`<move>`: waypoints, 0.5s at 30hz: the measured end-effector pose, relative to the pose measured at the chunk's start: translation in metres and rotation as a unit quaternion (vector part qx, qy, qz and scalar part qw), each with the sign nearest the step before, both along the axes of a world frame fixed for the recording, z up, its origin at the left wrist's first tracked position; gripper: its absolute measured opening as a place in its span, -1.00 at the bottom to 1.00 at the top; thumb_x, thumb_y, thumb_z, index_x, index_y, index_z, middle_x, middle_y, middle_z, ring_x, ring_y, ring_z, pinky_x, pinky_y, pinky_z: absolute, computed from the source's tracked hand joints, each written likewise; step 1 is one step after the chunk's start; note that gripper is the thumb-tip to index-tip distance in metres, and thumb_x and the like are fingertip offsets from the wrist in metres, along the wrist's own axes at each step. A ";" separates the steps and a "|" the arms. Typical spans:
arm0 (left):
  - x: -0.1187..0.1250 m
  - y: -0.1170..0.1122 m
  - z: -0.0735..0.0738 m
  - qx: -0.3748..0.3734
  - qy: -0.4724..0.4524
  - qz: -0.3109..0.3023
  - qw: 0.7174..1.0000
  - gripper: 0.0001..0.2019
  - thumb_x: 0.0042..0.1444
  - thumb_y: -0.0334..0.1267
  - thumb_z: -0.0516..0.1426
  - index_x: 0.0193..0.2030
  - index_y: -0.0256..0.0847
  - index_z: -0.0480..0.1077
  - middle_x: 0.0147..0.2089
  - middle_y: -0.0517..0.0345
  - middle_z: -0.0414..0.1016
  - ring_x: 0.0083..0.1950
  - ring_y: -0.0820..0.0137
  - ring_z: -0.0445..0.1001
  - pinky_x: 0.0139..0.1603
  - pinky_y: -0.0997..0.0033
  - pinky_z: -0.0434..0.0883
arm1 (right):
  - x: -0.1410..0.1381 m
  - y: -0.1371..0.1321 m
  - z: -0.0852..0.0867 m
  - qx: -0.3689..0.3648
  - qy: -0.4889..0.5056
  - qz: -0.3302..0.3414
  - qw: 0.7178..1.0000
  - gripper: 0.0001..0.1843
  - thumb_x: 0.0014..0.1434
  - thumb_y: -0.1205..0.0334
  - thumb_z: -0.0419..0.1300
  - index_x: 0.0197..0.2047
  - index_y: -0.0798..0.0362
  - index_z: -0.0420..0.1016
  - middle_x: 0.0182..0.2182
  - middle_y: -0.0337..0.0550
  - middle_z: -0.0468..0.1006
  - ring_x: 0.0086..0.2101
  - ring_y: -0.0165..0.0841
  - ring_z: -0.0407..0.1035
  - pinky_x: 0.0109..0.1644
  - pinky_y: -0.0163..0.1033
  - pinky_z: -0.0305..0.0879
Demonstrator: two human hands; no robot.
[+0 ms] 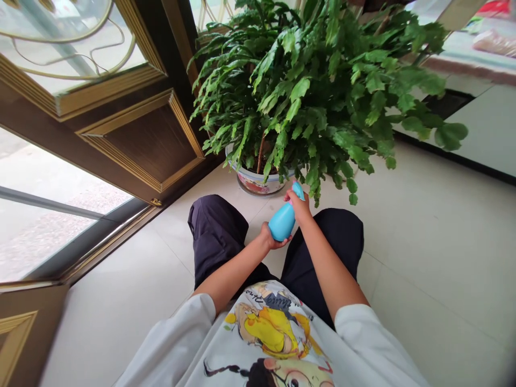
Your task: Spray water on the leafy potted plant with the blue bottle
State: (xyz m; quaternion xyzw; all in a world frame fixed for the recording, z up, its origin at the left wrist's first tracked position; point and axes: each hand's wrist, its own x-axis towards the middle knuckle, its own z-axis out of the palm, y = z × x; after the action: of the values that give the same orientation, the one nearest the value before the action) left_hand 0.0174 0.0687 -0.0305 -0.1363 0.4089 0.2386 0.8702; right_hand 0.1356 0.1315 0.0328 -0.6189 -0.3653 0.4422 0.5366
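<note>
Left hand (274, 239) cups the bottle (281, 221) from below, mid-frame; right hand (299, 205) wraps its neck, nearer the plant (298, 107) above; its long axis slants upper right.

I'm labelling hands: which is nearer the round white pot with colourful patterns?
Right. The right hand, at the top of the light-blue rounded bottle, is close by the pot, on its near right side; the left hand, cupping the bottle's base, is farther back.
</note>
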 end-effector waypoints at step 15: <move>0.005 0.015 0.005 -0.049 0.038 -0.016 0.998 -0.29 0.23 0.14 -0.26 0.09 -0.46 0.36 -0.22 -0.30 0.43 -0.15 0.01 0.42 -0.50 0.37 0.29 | -0.002 0.025 -0.025 -0.001 0.010 0.034 0.999 -0.87 -0.04 0.10 0.24 -0.51 -0.06 0.43 -0.63 -0.31 0.45 -0.48 -0.34 0.36 -0.28 -0.17 0.32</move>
State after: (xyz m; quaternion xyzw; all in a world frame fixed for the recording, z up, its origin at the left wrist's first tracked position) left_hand 0.0226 0.0841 -0.0253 -0.1635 0.4549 0.2091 0.8500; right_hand 0.1335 0.1564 0.0077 -0.6019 -0.3807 0.4668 0.5242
